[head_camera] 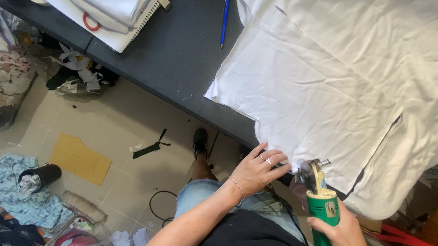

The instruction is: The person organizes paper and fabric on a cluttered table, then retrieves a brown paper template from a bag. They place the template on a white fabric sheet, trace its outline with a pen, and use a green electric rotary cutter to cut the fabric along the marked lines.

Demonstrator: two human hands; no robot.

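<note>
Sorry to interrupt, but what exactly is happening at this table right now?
A person stands at a dark table spread with layered white fabric. The right hand holds a green-handled rotary fabric cutter, its blade at the fabric's near edge. The left hand rests on that edge beside the blade, fingers spread. A blue pen lies further up the table, and fabric scraps litter the floor.
</note>
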